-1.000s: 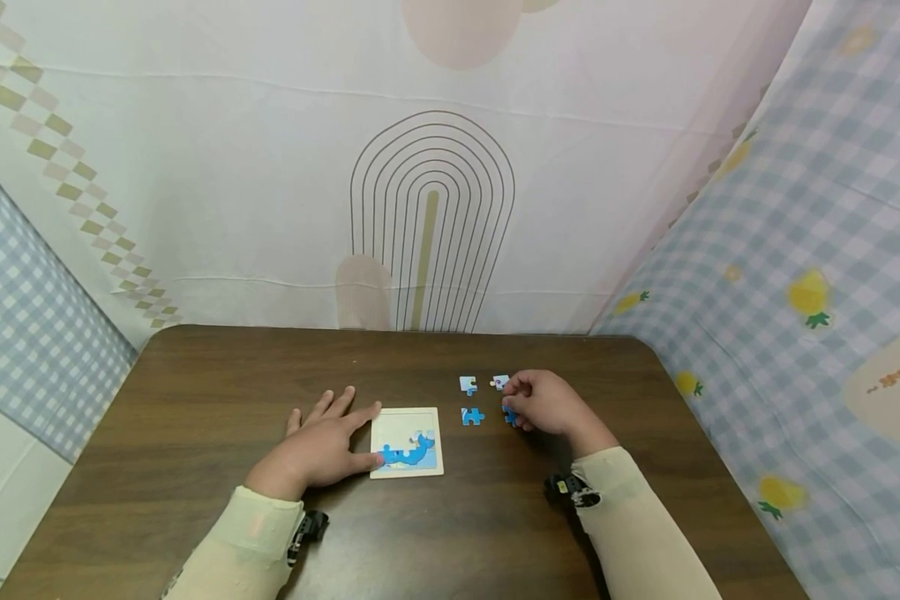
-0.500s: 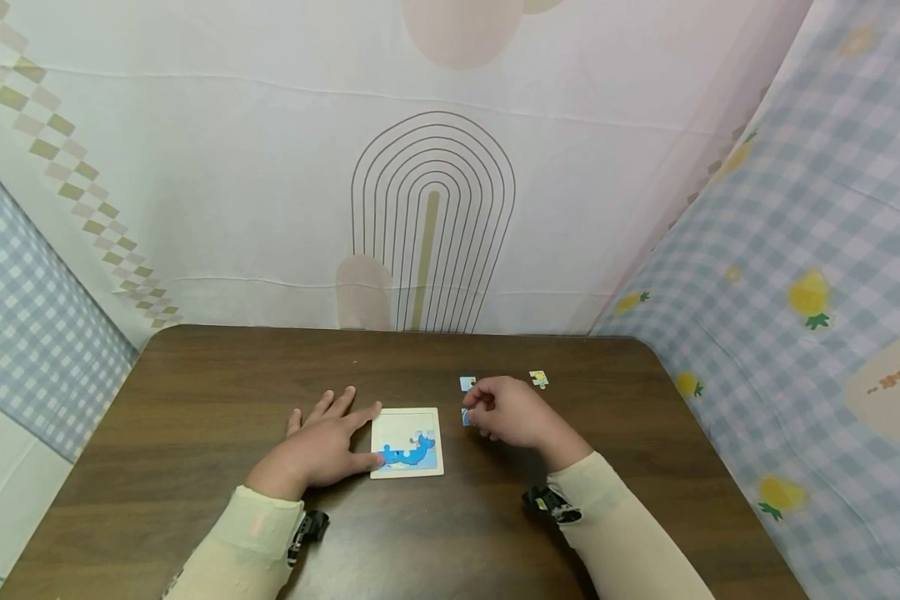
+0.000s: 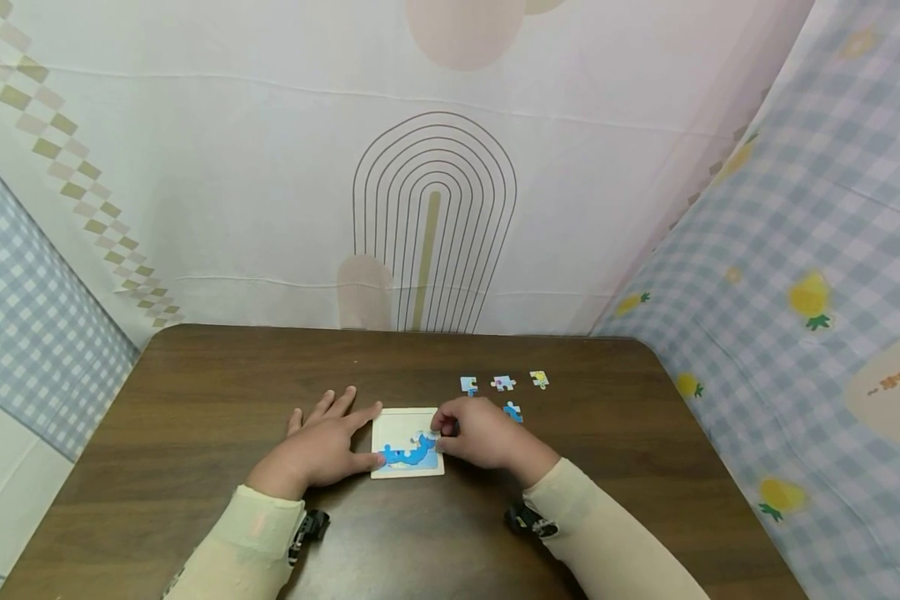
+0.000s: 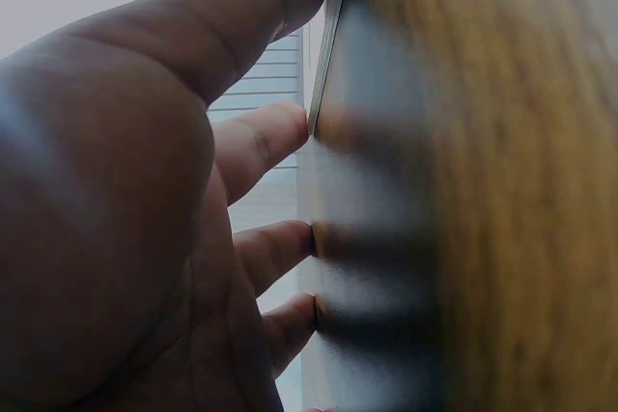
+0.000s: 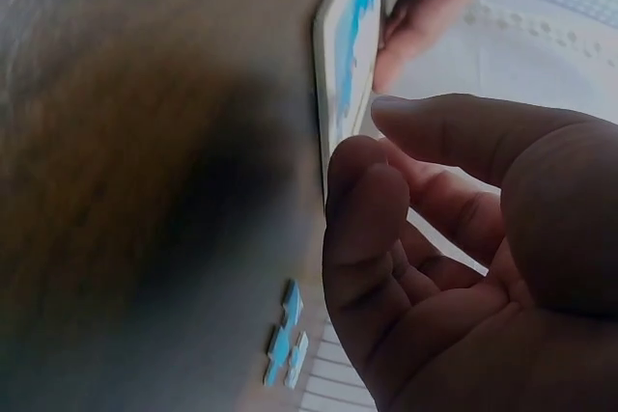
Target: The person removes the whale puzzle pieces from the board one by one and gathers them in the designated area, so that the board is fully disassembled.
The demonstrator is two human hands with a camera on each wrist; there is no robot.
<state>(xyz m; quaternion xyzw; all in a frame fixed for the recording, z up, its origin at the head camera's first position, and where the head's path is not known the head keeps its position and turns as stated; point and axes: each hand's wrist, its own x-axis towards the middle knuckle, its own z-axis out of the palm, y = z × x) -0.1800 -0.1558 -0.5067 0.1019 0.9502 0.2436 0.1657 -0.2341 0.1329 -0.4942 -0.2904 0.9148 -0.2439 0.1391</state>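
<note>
A square wooden tray puzzle (image 3: 408, 472) lies on the table, its lower part filled with a blue whale picture. My left hand (image 3: 315, 451) rests at its left side, thumb on the picture's edge, index fingertip at the top left corner, other fingers spread on the table. My right hand (image 3: 483, 432) is at the tray's right edge, thumb and fingertips pinched together beside the whale's tail; the jigsaw piece in the pinch is hidden by the fingers. In the right wrist view, that hand's curled fingers (image 5: 367, 229) overlap the tray's (image 5: 324, 74) near end.
Loose jigsaw pieces lie right of the tray: a pale one (image 3: 468, 384), a white one (image 3: 503, 382), a yellow one (image 3: 538, 379) and a blue one (image 3: 513, 412). The dark wooden table (image 3: 217, 375) meets a patterned cloth wall (image 3: 270, 208) behind.
My right hand has moved left from the loose pieces to the tray's right edge, and a blue piece it covered is gone from its row. My left hand stays put.
</note>
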